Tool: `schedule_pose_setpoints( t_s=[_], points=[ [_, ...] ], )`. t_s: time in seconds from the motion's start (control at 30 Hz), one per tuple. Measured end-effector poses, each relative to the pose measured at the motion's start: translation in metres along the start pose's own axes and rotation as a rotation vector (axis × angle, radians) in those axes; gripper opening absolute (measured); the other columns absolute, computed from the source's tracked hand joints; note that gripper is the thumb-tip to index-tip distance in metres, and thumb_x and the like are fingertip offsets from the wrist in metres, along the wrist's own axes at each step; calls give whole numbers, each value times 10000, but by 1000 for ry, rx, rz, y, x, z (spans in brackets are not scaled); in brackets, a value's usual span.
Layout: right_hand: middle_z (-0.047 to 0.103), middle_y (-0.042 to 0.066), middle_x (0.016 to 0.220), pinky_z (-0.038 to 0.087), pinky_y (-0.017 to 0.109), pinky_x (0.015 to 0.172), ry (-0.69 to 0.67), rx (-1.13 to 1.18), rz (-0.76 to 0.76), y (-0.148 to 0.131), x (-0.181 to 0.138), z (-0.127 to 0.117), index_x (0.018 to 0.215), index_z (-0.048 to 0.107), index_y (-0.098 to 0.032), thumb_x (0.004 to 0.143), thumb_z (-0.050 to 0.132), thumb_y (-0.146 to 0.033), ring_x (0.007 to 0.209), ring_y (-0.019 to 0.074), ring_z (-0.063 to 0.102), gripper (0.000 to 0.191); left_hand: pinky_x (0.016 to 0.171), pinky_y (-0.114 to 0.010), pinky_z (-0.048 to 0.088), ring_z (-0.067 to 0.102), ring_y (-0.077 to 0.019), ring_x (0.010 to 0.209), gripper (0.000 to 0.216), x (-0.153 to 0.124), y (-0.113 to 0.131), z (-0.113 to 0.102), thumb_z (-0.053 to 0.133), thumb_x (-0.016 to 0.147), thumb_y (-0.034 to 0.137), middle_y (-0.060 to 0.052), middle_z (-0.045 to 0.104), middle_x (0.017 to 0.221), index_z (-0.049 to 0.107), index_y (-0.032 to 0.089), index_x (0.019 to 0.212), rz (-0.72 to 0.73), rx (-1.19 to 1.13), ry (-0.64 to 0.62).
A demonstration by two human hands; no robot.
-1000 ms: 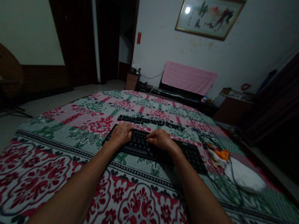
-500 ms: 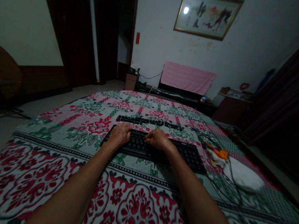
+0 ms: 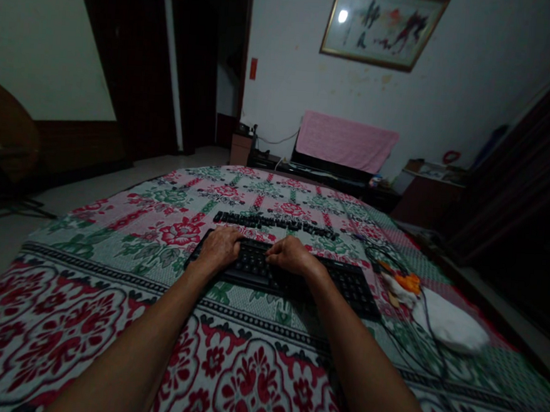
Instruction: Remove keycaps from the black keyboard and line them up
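Observation:
A black keyboard (image 3: 251,276) lies on the patterned bedspread in front of me, some of its key places dark and lacking caps. My left hand (image 3: 220,247) lies over its left end, fingers curled around the far edge and thumb against the keys. Over the middle of the keys is my right hand (image 3: 291,255), thumb and fingers pinched together close to the key surface. Whatever sits in that pinch is too small and dark to make out. Behind the keyboard, loose black keycaps (image 3: 274,222) stretch in a long uneven row.
On the right lie a white bag (image 3: 453,322), an orange item (image 3: 408,282) and a dark cable (image 3: 429,323). The floral bedspread (image 3: 157,273) covers the bed. Beyond it, a pink towel (image 3: 348,142) hangs over a flat dark object near the wall.
Almost nothing differs. Both hands stay at the same places on the keyboard, and the view has shifted very slightly.

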State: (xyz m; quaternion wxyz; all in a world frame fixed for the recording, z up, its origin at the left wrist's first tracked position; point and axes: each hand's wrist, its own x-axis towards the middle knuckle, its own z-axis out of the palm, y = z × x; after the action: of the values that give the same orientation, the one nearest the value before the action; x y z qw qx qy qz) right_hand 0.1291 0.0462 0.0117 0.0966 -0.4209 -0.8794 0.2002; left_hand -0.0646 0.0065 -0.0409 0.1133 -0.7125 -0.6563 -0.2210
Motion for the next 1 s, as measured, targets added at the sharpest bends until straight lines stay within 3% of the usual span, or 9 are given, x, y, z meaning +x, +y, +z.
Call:
schedule_pose_setpoints(
  t_s=[0.5, 0.7, 1.0],
  points=[
    [684, 12, 812, 420, 172, 634, -19, 16, -83, 12, 2, 7, 833, 696, -159, 684, 521, -218, 712, 125, 602, 237, 894, -335, 376, 496, -197, 983, 315, 0, -1, -1, 404, 746, 208, -48, 598, 1016, 608, 206, 986, 3, -11, -10],
    [685, 10, 715, 406, 163, 583, 5, -25, -11, 7, 0, 3, 807, 700, -168, 659, 554, -219, 656, 118, 597, 214, 887, -330, 381, 512, -191, 951, 311, 1, -2, -1, 408, 739, 207, -51, 605, 998, 610, 201, 975, 18, -12, -22],
    [688, 15, 780, 413, 163, 611, 30, -49, -17, 6, 1, 7, 779, 706, -179, 655, 550, -211, 723, 132, 609, 202, 890, -338, 386, 504, -196, 990, 304, 1, -4, 3, 421, 726, 203, -48, 611, 998, 611, 212, 963, 12, -32, 3]
  ],
)
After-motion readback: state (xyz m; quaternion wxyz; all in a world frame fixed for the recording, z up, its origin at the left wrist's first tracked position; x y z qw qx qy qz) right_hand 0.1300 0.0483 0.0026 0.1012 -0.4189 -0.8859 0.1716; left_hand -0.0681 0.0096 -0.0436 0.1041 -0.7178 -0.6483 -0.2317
